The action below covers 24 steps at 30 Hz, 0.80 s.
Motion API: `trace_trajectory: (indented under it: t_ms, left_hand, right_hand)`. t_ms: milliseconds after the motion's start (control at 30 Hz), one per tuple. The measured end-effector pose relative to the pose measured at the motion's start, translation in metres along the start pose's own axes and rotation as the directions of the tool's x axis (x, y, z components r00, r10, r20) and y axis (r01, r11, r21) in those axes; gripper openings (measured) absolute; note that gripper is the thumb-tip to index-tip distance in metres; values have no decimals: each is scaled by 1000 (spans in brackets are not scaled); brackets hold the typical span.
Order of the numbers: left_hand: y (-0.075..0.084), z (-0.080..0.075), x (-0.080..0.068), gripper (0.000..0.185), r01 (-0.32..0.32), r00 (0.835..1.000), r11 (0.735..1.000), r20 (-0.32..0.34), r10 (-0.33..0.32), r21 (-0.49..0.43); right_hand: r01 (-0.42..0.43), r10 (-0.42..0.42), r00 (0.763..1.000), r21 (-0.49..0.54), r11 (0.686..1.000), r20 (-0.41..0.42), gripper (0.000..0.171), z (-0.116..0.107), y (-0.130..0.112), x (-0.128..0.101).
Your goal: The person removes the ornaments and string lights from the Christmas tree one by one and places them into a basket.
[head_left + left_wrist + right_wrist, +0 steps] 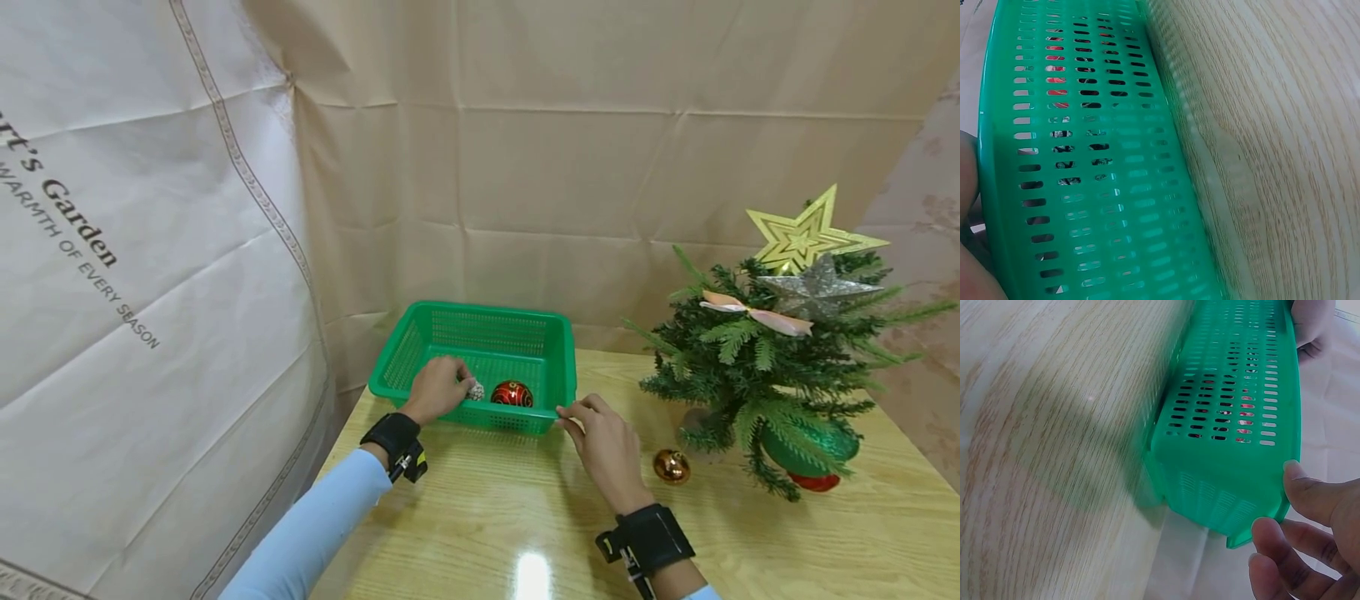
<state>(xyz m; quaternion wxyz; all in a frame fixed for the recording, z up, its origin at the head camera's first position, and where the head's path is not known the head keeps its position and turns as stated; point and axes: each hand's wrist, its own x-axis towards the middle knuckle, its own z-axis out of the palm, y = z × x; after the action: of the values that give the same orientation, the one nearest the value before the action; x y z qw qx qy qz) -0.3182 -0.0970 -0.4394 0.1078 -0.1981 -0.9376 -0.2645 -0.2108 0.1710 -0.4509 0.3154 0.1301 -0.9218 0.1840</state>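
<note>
My left hand [437, 387] reaches over the near rim of a green plastic basket [491, 309]. Its thumb and fingers pinch a small silvery-white, rough-textured ornament [477, 391], partly hidden by the hand. Beside that, a red bauble [512, 393] with gold swirls lies in the basket. At the basket's near right corner, my right hand [606, 446] grips the rim between thumb and fingers. The right wrist view has the thumb [1310, 494] on the rim's edge. Through the slots in the left wrist view, bits of red and silver show.
On the right of the wooden table [480, 517] stands a small Christmas tree [750, 358] with a gold star [806, 233], a silver star [821, 287] and a pale bow [757, 315]. A copper bauble [671, 467] lies left of its base. Beige cloth [555, 183] hangs behind.
</note>
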Motion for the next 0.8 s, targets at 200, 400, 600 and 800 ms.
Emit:
trace_trajectory:
  t_ms: [200, 400, 600, 800]
  left_hand:
    - [1, 0, 0, 11, -7, 1000, 1000, 11, 7, 0]
    - [2, -1, 1, 10, -6, 999, 1000, 38, 7, -11]
    - [1, -1, 2, 9, -5, 999, 1000, 45, 5, 9]
    - [1, -2, 2, 9, 1, 999, 1000, 49, -2, 9]
  right_hand:
    - [2, -2, 1000, 2, 1000, -7, 15, 1, 1, -1]
    - [-1, 1, 1000, 5, 1000, -20, 15, 1, 2, -1]
    - [1, -1, 1000, 5, 1000, -18, 15, 1, 2, -1]
    - [7, -7, 1000, 5, 1000, -23, 15, 0, 1, 0]
